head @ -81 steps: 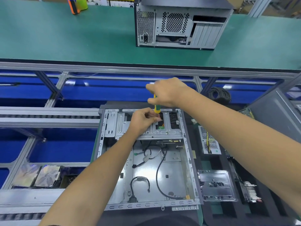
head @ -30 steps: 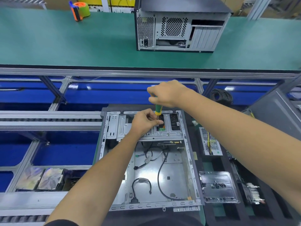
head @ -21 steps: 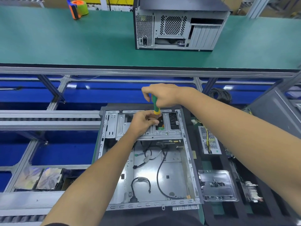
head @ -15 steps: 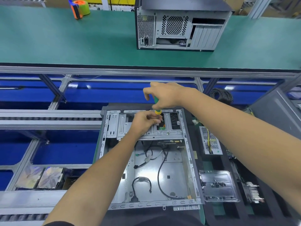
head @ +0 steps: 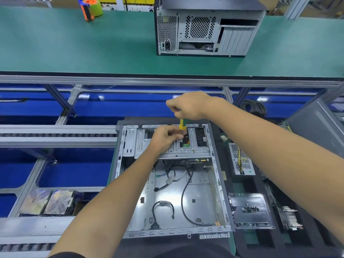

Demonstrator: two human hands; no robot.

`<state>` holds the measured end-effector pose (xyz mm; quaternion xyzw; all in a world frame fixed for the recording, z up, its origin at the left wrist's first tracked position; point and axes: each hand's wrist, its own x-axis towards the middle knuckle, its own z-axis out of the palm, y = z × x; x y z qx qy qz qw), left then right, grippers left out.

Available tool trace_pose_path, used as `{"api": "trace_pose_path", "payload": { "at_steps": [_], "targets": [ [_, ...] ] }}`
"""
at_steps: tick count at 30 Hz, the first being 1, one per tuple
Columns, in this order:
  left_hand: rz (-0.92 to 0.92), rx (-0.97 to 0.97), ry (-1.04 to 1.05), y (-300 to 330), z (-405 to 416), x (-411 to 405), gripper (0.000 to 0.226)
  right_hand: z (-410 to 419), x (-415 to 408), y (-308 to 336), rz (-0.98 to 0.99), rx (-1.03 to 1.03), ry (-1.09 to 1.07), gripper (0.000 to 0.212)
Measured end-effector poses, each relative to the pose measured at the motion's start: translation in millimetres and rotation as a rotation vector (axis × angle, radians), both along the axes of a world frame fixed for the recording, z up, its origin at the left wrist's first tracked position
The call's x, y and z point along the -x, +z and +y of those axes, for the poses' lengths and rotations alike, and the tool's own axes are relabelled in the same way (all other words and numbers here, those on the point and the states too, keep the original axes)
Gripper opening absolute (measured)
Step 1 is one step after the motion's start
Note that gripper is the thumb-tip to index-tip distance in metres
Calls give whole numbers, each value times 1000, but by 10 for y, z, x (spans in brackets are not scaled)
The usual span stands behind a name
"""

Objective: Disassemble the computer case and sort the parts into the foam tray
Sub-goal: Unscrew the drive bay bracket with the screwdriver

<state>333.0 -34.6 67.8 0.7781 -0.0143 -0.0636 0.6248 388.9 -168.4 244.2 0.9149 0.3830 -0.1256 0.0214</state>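
An open metal computer case (head: 197, 192) lies flat before me, loose black cables on its floor. At its far end sits a silver drive cage (head: 188, 150). My right hand (head: 189, 106) grips the top of a yellow-green screwdriver (head: 182, 124) standing upright over the cage. My left hand (head: 165, 136) rests on the cage with its fingers curled round the screwdriver's lower shaft; the tip is hidden behind them. The black foam tray (head: 247, 239) lies to the right of the case.
In the tray lie a power supply (head: 241, 160), a clear lid with screws (head: 249, 211) and a card (head: 290, 218). A second case (head: 204, 28) and a tape dispenser (head: 91, 8) stand on the far green bench. Roller rails and blue bins are at left.
My right hand shifted slightly on the screwdriver handle, its fingers re-gripping as it turns. My left hand stayed on the shaft at the drive cage.
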Motion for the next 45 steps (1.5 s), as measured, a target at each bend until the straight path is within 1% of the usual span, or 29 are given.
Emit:
{"api": "trace_pose_path", "payload": {
  "at_steps": [2,4,6,8,11,12,15,16,17,19,22,23,25,27,29,31,34,36,39,42,45],
  "targets": [
    [7,37,14,-2,-10,10,21,-29,-19,6,57,-33,8,11],
    [9,63,29,11,-37,20,24,-61,-34,-9,76,-36,0,19],
    [-6,59,27,17,-53,16,27,-88,-43,-29,51,-35,-12,19],
    [-10,48,31,16,-55,13,24,-86,-39,-49,9,-57,-23,11],
    [5,33,71,18,-58,14,20,-39,7,-54,-35,-101,-88,22],
    [7,25,86,18,-63,13,21,-17,31,-37,-66,-71,-108,24],
    [4,-15,121,22,-65,14,31,55,97,0,-235,124,-100,33],
    [4,-21,125,22,-66,16,34,72,115,10,-248,160,-90,37],
    [3,-23,122,22,-67,19,36,82,123,19,-228,175,-82,38],
    [-6,-32,113,28,-64,33,35,84,120,66,-139,204,-66,32],
    [-9,-23,58,43,-46,41,22,82,88,171,-46,235,9,15],
    [-8,-5,34,46,-40,41,20,71,79,176,-34,217,37,14],
    [4,22,5,59,-29,50,19,47,67,129,-3,135,59,21],
    [16,40,-8,71,-26,57,18,19,65,91,69,77,43,23],
    [11,25,-2,66,-27,58,14,10,61,80,92,104,46,26],
    [16,21,17,65,-33,63,10,19,71,84,31,152,41,34],
    [10,-3,58,83,-58,58,17,47,125,71,-133,202,-17,28],
    [7,-20,66,94,-67,54,21,60,147,47,-191,196,-50,28],
    [11,-50,79,98,-59,56,26,62,154,38,-158,136,-81,31],
    [13,-78,111,90,-58,61,36,60,166,44,-201,130,-63,36],
    [8,-102,122,85,-62,57,38,81,172,24,-186,108,-89,41]
  ]
}}
